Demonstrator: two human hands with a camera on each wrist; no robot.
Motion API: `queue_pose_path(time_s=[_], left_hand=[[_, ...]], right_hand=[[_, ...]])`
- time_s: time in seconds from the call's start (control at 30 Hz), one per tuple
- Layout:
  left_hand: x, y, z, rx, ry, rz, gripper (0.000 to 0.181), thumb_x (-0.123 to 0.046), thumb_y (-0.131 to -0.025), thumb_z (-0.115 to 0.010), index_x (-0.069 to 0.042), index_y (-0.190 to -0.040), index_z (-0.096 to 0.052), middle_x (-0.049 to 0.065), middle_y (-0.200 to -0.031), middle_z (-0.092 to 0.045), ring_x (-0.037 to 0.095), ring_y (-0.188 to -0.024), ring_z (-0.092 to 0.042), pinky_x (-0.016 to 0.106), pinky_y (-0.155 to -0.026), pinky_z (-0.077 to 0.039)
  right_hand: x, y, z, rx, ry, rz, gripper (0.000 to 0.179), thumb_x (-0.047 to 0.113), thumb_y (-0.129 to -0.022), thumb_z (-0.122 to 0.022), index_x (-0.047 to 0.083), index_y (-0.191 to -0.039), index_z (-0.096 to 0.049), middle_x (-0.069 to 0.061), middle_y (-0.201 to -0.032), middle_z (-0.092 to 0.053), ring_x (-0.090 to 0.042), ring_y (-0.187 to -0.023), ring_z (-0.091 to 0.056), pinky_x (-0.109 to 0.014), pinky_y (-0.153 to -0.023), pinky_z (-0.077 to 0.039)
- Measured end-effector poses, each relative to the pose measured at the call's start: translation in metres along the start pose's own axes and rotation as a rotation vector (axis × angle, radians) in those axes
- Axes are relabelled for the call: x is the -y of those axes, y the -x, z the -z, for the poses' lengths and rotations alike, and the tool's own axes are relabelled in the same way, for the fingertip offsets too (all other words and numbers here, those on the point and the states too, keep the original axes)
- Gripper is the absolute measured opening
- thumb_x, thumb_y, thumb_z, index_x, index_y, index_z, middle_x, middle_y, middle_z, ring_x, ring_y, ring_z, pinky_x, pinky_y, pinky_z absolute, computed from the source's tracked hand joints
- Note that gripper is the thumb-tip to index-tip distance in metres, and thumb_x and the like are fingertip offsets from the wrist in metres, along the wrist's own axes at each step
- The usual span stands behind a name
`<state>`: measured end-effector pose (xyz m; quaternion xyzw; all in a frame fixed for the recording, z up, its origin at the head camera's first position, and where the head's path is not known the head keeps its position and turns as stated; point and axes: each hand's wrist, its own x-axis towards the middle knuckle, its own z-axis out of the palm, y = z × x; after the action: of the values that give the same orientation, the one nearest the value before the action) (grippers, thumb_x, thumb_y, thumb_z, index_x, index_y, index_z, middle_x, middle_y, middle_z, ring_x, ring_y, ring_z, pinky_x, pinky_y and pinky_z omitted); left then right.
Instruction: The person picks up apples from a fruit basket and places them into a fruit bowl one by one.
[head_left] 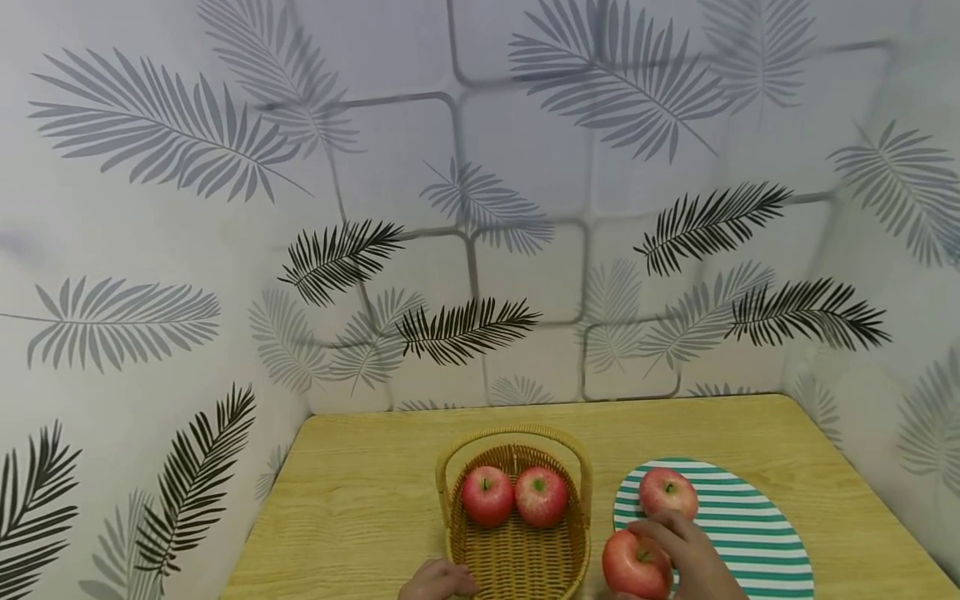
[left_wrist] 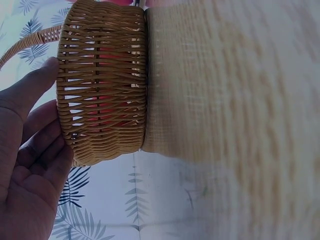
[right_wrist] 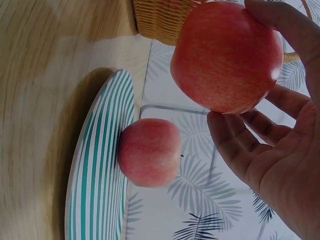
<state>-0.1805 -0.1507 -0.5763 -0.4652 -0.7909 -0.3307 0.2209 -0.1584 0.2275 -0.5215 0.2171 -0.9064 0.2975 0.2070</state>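
Note:
My right hand (head_left: 693, 558) grips a red apple (head_left: 636, 565) between thumb and fingertips, above the near left edge of the oval plate (head_left: 757, 533) with green and white stripes. In the right wrist view this apple (right_wrist: 227, 57) is up off the table, beside the basket. Another red apple (head_left: 670, 492) lies on the plate. My left hand (head_left: 438, 581) holds the near left rim of a brown wicker basket (head_left: 517, 558); the left wrist view has thumb and fingers at the rim. Two red apples, one on the left (head_left: 487, 497) and one on the right (head_left: 542, 497), lie in the basket's far half.
Everything stands on a light wood-grain table (head_left: 360, 500). The basket's arched handle (head_left: 517, 430) rises over its far side. Behind the table and along both sides is a pale wall (head_left: 525, 167) with a leaf pattern.

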Motion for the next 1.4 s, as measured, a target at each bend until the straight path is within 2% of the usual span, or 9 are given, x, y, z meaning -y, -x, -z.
queue_pose_path(time_s=[0.13,0.23,0.37,0.57,0.87,0.97,1.1,1.2,1.4], left_hand=[[-0.005,0.001,0.001,0.017,0.010,0.072,0.012,-0.004,-0.079,-0.073,-0.004,-0.091,-0.074,0.003,-0.087,-0.070,0.018,-0.088,-0.066,0.025,-0.076,-0.051],[-0.009,0.001,0.001,0.018,0.022,0.131,0.012,-0.007,-0.081,-0.073,-0.005,-0.092,-0.075,0.002,-0.088,-0.070,0.018,-0.089,-0.066,0.025,-0.075,-0.050],[-0.012,0.002,-0.001,-0.014,0.019,0.155,0.011,-0.005,-0.079,-0.074,-0.005,-0.090,-0.075,0.002,-0.086,-0.070,0.017,-0.088,-0.066,0.024,-0.075,-0.050],[-0.012,0.003,-0.004,-0.073,0.020,0.162,0.013,-0.002,-0.076,-0.075,-0.007,-0.088,-0.075,0.000,-0.084,-0.070,0.017,-0.086,-0.066,0.024,-0.074,-0.051],[-0.012,0.004,-0.007,-0.105,0.026,0.167,0.014,-0.001,-0.075,-0.076,-0.008,-0.087,-0.075,-0.001,-0.084,-0.071,0.015,-0.085,-0.067,0.022,-0.075,-0.051],[-0.013,0.004,-0.007,-0.100,0.022,0.174,0.014,-0.001,-0.075,-0.076,-0.008,-0.087,-0.075,-0.001,-0.084,-0.071,0.015,-0.085,-0.067,0.022,-0.074,-0.051],[-0.012,0.004,-0.007,-0.096,0.012,0.170,0.014,-0.002,-0.075,-0.076,-0.008,-0.087,-0.075,-0.001,-0.084,-0.071,0.016,-0.085,-0.067,0.022,-0.074,-0.051],[-0.013,0.003,-0.007,-0.104,0.009,0.154,0.014,-0.001,-0.074,-0.076,-0.007,-0.087,-0.075,0.000,-0.084,-0.071,0.015,-0.084,-0.066,0.021,-0.075,-0.050],[-0.015,0.002,-0.006,-0.094,0.019,0.162,0.014,0.000,-0.074,-0.076,-0.007,-0.087,-0.075,0.000,-0.084,-0.072,0.016,-0.084,-0.067,0.022,-0.076,-0.051]], right_hand=[[-0.003,0.004,0.003,0.044,0.017,-0.101,0.071,0.052,-0.052,-0.093,0.031,-0.115,-0.066,-0.003,-0.120,-0.059,-0.010,-0.100,-0.052,-0.029,-0.074,-0.050],[-0.009,0.005,0.003,0.022,0.005,-0.065,0.070,0.047,-0.052,-0.094,0.028,-0.114,-0.066,-0.006,-0.121,-0.060,-0.008,-0.101,-0.052,-0.028,-0.076,-0.050],[-0.015,0.007,0.004,0.009,-0.005,-0.056,0.069,0.043,-0.052,-0.095,0.026,-0.113,-0.067,-0.007,-0.119,-0.060,-0.006,-0.100,-0.051,-0.027,-0.074,-0.050],[-0.015,0.005,0.011,0.171,-0.036,-0.308,0.073,0.052,-0.062,-0.088,0.019,-0.123,-0.065,-0.011,-0.127,-0.057,-0.020,-0.104,-0.054,-0.024,-0.076,-0.049],[-0.013,0.003,0.019,0.314,-0.055,-0.466,0.078,0.055,-0.062,-0.087,0.020,-0.126,-0.062,-0.006,-0.121,-0.055,-0.021,-0.104,-0.051,-0.029,-0.074,-0.051],[-0.012,0.003,0.020,0.352,-0.076,-0.568,0.090,0.060,-0.054,-0.089,0.022,-0.130,-0.059,-0.007,-0.126,-0.053,-0.023,-0.106,-0.050,-0.032,-0.075,-0.054],[-0.014,0.005,0.020,0.336,-0.068,-0.596,0.090,0.059,-0.053,-0.089,0.020,-0.129,-0.060,-0.007,-0.120,-0.054,-0.022,-0.101,-0.051,-0.031,-0.074,-0.053],[-0.016,0.006,0.021,0.322,-0.004,-0.556,0.081,0.057,-0.061,-0.087,0.019,-0.128,-0.062,-0.004,-0.110,-0.056,-0.019,-0.096,-0.051,-0.031,-0.074,-0.048],[-0.021,0.008,0.022,0.321,0.068,-0.529,0.080,0.066,-0.062,-0.082,0.022,-0.126,-0.063,0.000,-0.101,-0.054,-0.015,-0.089,-0.049,-0.028,-0.068,-0.044]])
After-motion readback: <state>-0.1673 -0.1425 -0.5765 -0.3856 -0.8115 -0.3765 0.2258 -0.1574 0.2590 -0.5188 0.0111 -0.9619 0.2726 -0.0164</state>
